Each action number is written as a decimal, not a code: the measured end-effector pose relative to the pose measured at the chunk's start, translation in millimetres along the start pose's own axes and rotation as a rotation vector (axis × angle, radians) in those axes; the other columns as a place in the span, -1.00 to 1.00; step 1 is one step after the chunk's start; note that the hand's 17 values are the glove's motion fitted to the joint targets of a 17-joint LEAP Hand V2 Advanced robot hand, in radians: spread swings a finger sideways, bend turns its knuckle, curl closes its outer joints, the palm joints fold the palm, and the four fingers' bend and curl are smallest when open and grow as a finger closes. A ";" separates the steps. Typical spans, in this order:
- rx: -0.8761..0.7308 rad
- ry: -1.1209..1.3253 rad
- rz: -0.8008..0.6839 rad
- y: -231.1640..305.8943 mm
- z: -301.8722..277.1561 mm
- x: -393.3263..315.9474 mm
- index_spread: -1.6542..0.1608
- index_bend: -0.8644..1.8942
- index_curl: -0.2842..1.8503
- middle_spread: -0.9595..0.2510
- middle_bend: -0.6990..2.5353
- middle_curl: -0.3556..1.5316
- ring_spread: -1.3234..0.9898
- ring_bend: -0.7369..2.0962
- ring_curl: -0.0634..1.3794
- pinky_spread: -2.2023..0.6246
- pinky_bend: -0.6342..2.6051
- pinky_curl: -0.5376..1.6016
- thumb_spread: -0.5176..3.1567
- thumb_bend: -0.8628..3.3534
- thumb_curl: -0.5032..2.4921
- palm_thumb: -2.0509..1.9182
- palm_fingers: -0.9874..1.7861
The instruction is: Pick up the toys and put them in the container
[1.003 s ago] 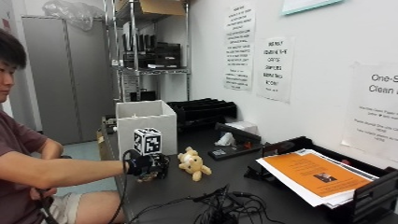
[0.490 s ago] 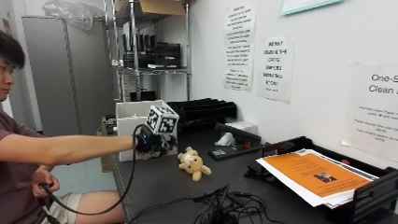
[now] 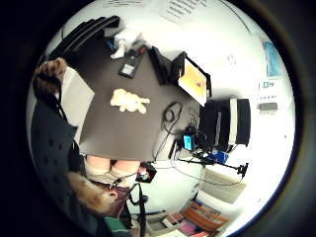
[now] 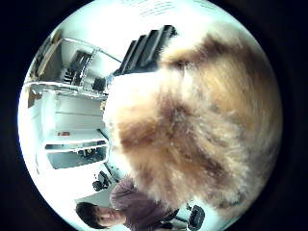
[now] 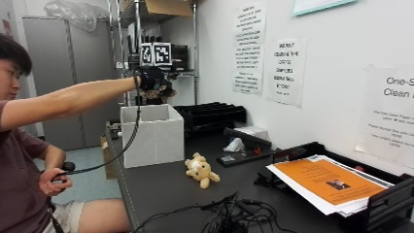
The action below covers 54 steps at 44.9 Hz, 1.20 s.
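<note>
**Brown toy held above the white container, cream toy on the bench**

Nearest to the person, the bare left hand [image 5: 57,175] rests by the lap and holds a black cable. On the near part of the dark bench [image 5: 168,194] there is a bundle of black cables [image 5: 226,221]. A little farther in, the cream plush toy [image 5: 200,170] lies on the bench top, apart from the hand and just beside the white container [image 5: 152,133]. In the little finger side palm view the same cream toy [image 3: 129,100] lies alone on the dark surface, well below the hand.

The container stands upright at the edge of the bench, with its top open. The right hand [image 5: 150,77] is stretched out at the end of the raised arm, above the container and not touching it. Its fingers are curled around a brown furry toy [image 5: 160,92], which hangs under the palm, over the open top of the container. In the thumb side palm view the brown and cream fur of this toy [image 4: 202,125] fills most of the picture, so it is very close to the palm.

To the side, an orange sheet [image 5: 323,179] lies on a stack of papers in a black tray [image 5: 382,204]. Farther back, black trays [image 5: 210,114] stand against the wall, and a metal shelf [image 5: 162,48] is behind the hand.
</note>
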<state>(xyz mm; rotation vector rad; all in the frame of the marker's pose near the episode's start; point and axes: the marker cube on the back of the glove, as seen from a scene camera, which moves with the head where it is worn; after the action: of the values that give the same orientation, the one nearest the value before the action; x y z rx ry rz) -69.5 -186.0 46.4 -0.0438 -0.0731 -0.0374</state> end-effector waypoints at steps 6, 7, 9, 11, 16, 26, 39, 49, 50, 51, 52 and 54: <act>-0.003 0.024 -0.099 -29.2 -4.5 -76.4 0.55 0.26 -0.18 0.29 0.11 0.15 -0.13 0.45 -0.02 0.29 0.10 -0.01 -0.33 -0.55 -0.14 0.32 0.49; -0.003 0.021 -0.117 -33.4 -3.6 -88.8 0.55 0.26 -0.17 0.29 0.11 0.15 -0.13 0.45 -0.02 0.30 0.11 0.00 -0.33 -0.55 -0.13 0.32 0.49; -0.002 0.008 -0.160 -41.4 -0.7 -115.1 0.55 0.27 -0.16 0.29 0.11 0.16 -0.13 0.45 -0.02 0.30 0.11 0.00 -0.34 -0.55 -0.12 0.32 0.49; -0.005 -0.014 -0.204 -49.6 3.3 -144.0 0.55 0.26 -0.14 0.30 0.12 0.17 -0.13 0.46 -0.02 0.30 0.11 0.00 -0.34 -0.55 -0.11 0.32 0.49; 0.009 -0.065 -0.299 -63.8 13.6 -200.6 0.56 0.26 -0.11 0.30 0.12 0.18 -0.12 0.46 -0.02 0.30 0.11 0.01 -0.35 -0.56 -0.09 0.32 0.48; -0.014 0.009 -0.402 -69.1 33.0 -236.6 0.55 0.23 -0.05 0.29 0.10 0.20 -0.12 0.47 -0.02 0.29 0.12 0.02 -0.36 -0.57 -0.06 0.32 0.45; -0.213 0.047 -0.340 -63.4 37.4 -210.8 0.65 -0.38 -0.34 0.56 -0.39 -0.08 0.05 0.10 -0.24 0.48 0.21 0.01 -0.15 -0.63 -0.23 0.08 -0.69; -0.214 0.077 -0.238 -60.3 14.7 -165.8 0.68 -0.39 -0.49 0.68 -0.48 -0.18 0.13 -0.04 -0.41 0.56 0.13 -0.08 -0.09 -0.61 -0.31 0.04 -0.58; -0.223 0.094 -0.228 -62.3 12.6 -164.5 0.68 -0.39 -0.51 0.68 -0.49 -0.19 0.14 -0.04 -0.42 0.57 0.13 -0.08 -0.09 -0.60 -0.31 0.04 -0.58; -0.228 0.106 -0.219 -63.5 10.4 -160.8 0.68 -0.39 -0.52 0.68 -0.48 -0.19 0.15 -0.05 -0.43 0.57 0.12 -0.09 -0.08 -0.60 -0.32 0.04 -0.57; -0.229 0.113 -0.209 -63.7 8.1 -154.5 0.68 -0.38 -0.52 0.68 -0.48 -0.20 0.15 -0.05 -0.43 0.57 0.12 -0.09 -0.08 -0.60 -0.32 0.04 -0.57; -0.223 0.115 -0.186 -62.1 3.2 -135.7 0.67 -0.38 -0.54 0.68 -0.48 -0.21 0.15 -0.06 -0.43 0.58 0.10 -0.10 -0.07 -0.60 -0.33 0.04 -0.55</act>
<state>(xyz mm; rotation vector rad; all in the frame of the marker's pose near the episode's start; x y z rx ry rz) -207.4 -243.0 42.3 -0.2577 0.0430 -0.2338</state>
